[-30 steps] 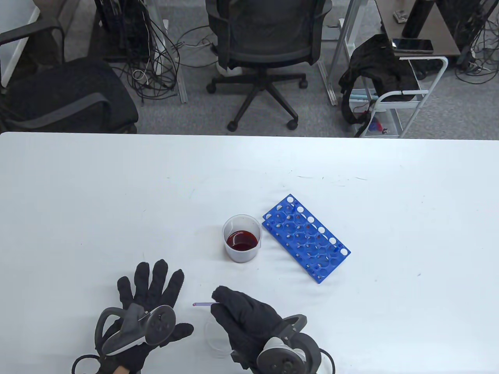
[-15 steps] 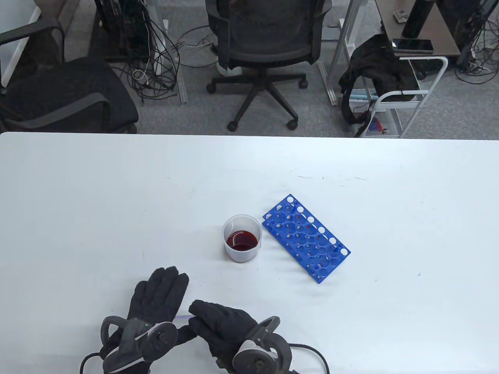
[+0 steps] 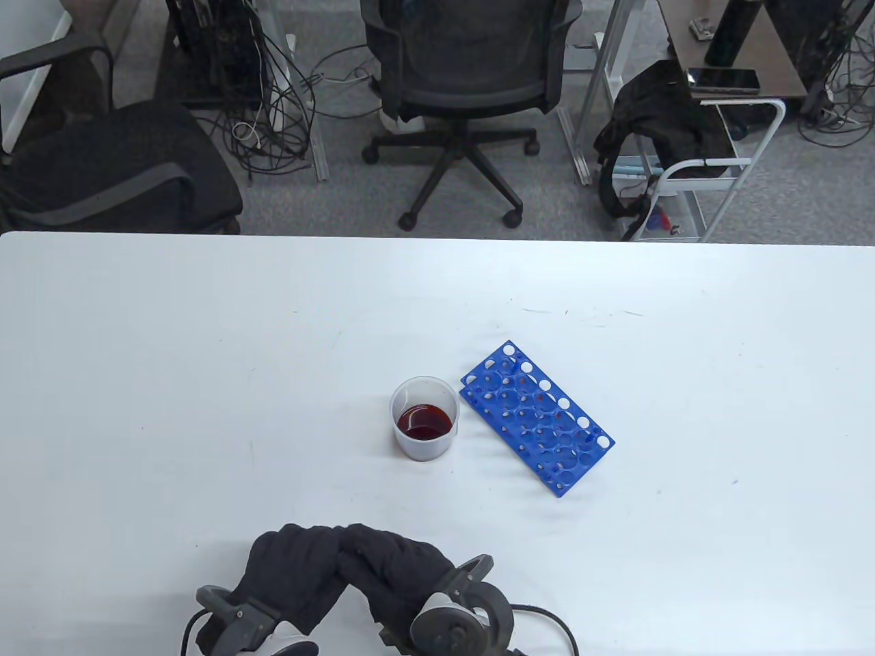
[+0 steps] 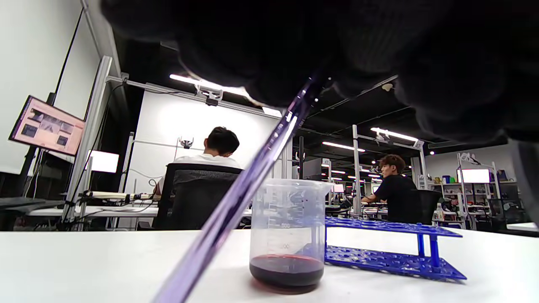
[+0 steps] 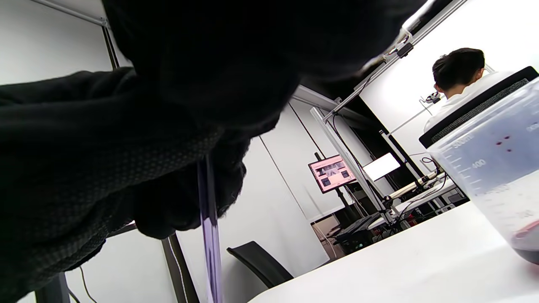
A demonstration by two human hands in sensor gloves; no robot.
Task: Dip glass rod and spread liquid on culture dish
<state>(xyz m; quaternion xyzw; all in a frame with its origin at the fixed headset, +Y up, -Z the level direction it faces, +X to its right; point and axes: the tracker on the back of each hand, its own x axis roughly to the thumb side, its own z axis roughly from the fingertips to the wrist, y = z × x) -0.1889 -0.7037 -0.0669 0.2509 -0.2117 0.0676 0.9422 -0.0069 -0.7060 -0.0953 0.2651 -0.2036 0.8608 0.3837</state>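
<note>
At the white table's (image 3: pixel 205 342) near edge, left hand (image 3: pixel 290 570) and right hand (image 3: pixel 393 570) meet closed around the slim purple glass rod (image 4: pixel 244 185); settle one firm grip before reaching for the clear beaker of dark-red liquid (image 3: pixel 424 418) mid-table

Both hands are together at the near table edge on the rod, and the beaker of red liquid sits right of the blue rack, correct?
Not quite: the beaker sits left of the rack, as the table view shows. The left hand and right hand are indeed together at the near edge on the rod.
</note>
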